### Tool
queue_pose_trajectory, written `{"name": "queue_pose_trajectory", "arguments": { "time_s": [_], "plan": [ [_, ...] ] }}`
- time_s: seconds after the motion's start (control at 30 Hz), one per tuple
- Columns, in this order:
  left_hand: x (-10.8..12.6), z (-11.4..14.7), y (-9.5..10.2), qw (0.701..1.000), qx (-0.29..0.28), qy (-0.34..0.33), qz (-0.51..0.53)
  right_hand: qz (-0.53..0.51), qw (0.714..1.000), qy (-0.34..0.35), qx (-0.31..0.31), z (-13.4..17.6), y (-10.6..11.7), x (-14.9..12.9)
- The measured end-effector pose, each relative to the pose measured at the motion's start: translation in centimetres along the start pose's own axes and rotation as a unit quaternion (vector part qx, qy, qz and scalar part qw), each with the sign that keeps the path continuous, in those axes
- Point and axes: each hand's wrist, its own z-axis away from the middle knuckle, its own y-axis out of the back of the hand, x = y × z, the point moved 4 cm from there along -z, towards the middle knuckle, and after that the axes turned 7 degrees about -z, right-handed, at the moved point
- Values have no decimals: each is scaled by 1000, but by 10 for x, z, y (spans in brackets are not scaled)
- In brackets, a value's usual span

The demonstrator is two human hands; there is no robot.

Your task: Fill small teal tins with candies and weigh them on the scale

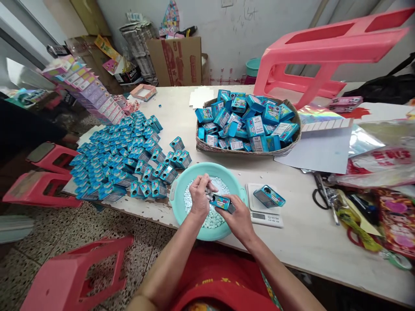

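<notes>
Facing left with its dark opening, a small blue printed box is held tilted above a mint-green basin of white pieces at the near edge of the tabletop. The right hand has its fingers closed around the box's right end. The left hand has its fingers drawn together on a few white pieces, just left of the opening, the box lying between both hands.
</notes>
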Motion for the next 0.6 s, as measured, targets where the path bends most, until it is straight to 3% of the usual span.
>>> {"name": "queue_pose_trajectory", "arguments": {
  "time_s": [0.23,0.37,0.43,0.47,0.5,0.57,0.6],
  "plan": [
    [3,2,-4,997,-27,48,61,-44,998,-33,10,-2,-4,6],
    [2,-14,26,999,16,29,40,-103,994,-30,28,0,10,6],
    [-13,-25,46,996,16,9,-84,-122,991,-17,50,2,20,9],
    [-25,-28,51,980,-19,-12,-198,-125,990,-11,62,2,24,12],
    [-39,-29,53,941,-78,-39,-327,-125,989,-6,75,2,27,16],
    [-75,-20,47,815,-218,-95,-529,-121,987,1,103,1,26,27],
    [-92,-12,42,755,-278,-116,-582,-121,986,5,117,1,22,34]
  ]
}}
